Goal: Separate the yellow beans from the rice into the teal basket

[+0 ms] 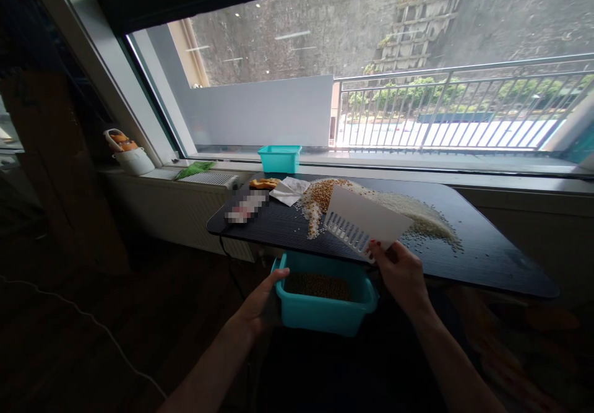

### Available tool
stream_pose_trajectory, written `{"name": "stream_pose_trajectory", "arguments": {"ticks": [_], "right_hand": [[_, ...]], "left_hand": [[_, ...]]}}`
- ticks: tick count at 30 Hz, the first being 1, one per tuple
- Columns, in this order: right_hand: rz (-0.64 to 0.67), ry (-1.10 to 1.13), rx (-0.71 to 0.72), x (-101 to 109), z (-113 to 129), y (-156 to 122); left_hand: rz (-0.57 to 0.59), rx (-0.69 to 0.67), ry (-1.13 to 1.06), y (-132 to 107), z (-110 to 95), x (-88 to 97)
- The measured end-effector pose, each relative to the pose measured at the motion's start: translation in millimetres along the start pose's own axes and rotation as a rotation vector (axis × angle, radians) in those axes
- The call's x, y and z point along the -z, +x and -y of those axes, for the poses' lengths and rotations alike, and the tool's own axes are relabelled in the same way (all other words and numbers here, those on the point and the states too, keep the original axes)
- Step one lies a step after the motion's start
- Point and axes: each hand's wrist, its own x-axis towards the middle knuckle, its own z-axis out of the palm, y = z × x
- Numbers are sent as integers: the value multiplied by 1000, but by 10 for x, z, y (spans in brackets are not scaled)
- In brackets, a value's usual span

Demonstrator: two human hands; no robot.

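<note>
My left hand (264, 298) grips the left end of a turquoise plastic bin (320, 315), its thumb over the rim. Small brown grains or beans (320, 286) cover the bottom of this bin, which sits just below the table's near edge. Between the thumb and fingers of my right hand (401, 273) is a white slotted scraper (366, 215), tilted above the table with its row of slots toward the left and front. Behind it lie a heap of yellow-orange kernels (325, 193) and a spread of pale, rice-like grains (413, 208), partly hidden by the scraper.
On the dark table (492, 255) are a white paper (290, 190), an orange-yellow item (264, 183) and a blurred-out object (247, 207). A second turquoise bin (280, 160) stands by the window. A white pot (134, 160) is at the left, above the radiator (185, 205). A cable (93, 320) crosses the floor.
</note>
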Motion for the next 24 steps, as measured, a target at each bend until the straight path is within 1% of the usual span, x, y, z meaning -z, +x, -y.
{"name": "stream_pose_trajectory", "arguments": {"ticks": [2, 5, 11, 14, 17, 19, 24], "right_hand": [[39, 59, -6, -46, 57, 2], [107, 82, -3, -108, 111, 7], [191, 43, 58, -184, 72, 32], [201, 48, 58, -178, 92, 33], [199, 52, 54, -165, 158, 37], [220, 49, 70, -178, 201, 50], [289, 15, 146, -328, 223, 113]], "left_hand": [[-3, 4, 3, 1, 0, 5], [6, 4, 0, 3, -1, 6], [6, 15, -6, 7, -11, 3], [-3, 12, -3, 11, -12, 15], [-22, -7, 2, 12, -14, 19], [-44, -13, 10, -1, -24, 18], [-63, -42, -15, -99, -108, 77]]}}
